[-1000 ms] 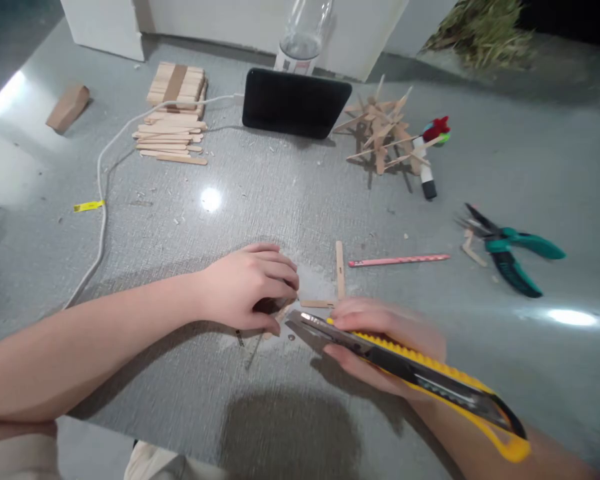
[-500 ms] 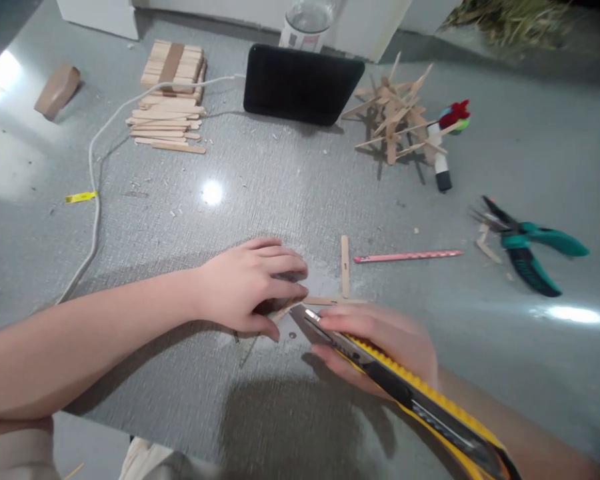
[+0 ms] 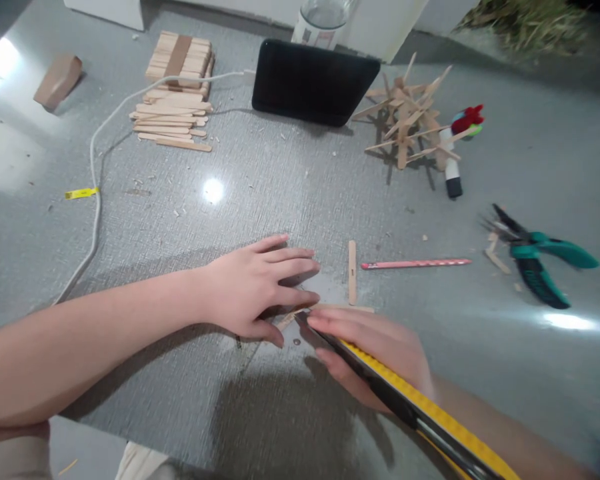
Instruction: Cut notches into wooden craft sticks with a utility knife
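- The left hand (image 3: 260, 287) is resting palm down on the grey table (image 3: 170, 373), left of the pink pencil (image 3: 415, 265) and somewhat nearer to the person; its fingers are lying spread apart.
- A thin wooden stick (image 3: 287, 322) is showing between its thumb and forefinger, also left of the pencil and on its near side; how firmly the hand is pressing it, I cannot tell.
- The right hand (image 3: 380, 340) is gripping the yellow cutter (image 3: 427, 417), its fingers closing around the body, on the near side of the pencil.
- The blade is pointing towards the thin stick; whether it is touching, I cannot tell.
- A notched stick (image 3: 352, 273) is lying just left of the pencil, and a crosswise stick (image 3: 363, 309) is lying on its near side, beside the right hand.
- The green pliers (image 3: 524, 251) are lying right of the pencil.
- A structure of crossed sticks (image 3: 405, 120) is standing beyond the pencil.
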The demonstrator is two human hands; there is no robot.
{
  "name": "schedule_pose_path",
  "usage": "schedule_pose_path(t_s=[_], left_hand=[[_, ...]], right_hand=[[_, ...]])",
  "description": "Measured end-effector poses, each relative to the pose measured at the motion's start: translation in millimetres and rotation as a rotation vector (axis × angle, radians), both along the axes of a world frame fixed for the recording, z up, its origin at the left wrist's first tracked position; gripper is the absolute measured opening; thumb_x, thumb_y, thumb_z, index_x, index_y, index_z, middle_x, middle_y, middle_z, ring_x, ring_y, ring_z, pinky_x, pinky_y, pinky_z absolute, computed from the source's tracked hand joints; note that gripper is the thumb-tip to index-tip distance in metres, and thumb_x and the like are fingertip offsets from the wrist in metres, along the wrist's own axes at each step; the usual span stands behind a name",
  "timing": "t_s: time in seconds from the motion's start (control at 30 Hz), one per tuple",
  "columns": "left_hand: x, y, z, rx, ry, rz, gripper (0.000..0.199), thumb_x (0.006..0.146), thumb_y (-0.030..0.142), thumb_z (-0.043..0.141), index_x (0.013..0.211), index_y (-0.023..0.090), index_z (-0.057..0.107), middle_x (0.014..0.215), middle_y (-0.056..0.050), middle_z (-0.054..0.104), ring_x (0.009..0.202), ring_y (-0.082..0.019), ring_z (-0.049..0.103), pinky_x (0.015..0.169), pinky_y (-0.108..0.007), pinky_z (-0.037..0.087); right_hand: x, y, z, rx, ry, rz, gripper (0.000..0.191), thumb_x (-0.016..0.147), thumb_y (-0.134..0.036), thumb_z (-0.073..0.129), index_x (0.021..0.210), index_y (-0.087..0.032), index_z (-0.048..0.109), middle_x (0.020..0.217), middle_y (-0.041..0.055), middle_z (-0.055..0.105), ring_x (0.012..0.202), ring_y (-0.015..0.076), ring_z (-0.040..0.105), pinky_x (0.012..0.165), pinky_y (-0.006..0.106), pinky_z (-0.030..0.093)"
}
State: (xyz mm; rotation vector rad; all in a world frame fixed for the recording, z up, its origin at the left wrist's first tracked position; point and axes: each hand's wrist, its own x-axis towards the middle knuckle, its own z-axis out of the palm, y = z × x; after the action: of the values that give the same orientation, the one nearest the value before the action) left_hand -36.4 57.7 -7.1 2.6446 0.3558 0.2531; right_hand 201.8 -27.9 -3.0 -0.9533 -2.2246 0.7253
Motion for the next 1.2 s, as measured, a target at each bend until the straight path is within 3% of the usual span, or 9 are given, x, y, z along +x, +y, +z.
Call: schedule_pose_path(t_s=[0.33,0.77,1.2], left_hand=[[-0.2,2.8,-1.0,-0.020,-0.002,-0.033,0.063,0.084,0.054,0.067,0.135,0.020,0.058,0.151,-0.017,0.044,0.145,-0.035,0.036,0.123,-0.058,0.018],[1.5,1.3,-3.5,-0.013,-0.040,-0.016,0.063,0.085,0.058,0.066,0.134,0.019,0.061,0.151,-0.016,0.046,0.142,-0.037,0.041,0.120,-0.060,0.025],[3.1,1.1,-3.3,0.000,-0.031,-0.025,0.060,0.085,0.053,0.067,0.134,0.019,0.061,0.150,-0.016,0.046,0.142,-0.037,0.041,0.120,-0.058,0.027]], right_hand=[[-6.3,-2.6,-1.1,0.039,0.018,-0.087,0.021,0.083,-0.012,0.062,0.102,-0.023,0.061,0.090,0.0063,0.077,0.081,0.0188,0.076,0.075,0.027,0.064],[0.0,2.3,-3.9,0.044,0.029,-0.001,0.024,0.086,-0.012,0.057,0.107,-0.023,0.062,0.095,0.0076,0.077,0.086,0.0189,0.076,0.075,0.029,0.064],[-3.0,1.4,-3.5,0.063,0.000,-0.020,0.026,0.084,-0.011,0.061,0.106,-0.025,0.061,0.094,0.0050,0.077,0.086,0.0189,0.076,0.076,0.028,0.064]])
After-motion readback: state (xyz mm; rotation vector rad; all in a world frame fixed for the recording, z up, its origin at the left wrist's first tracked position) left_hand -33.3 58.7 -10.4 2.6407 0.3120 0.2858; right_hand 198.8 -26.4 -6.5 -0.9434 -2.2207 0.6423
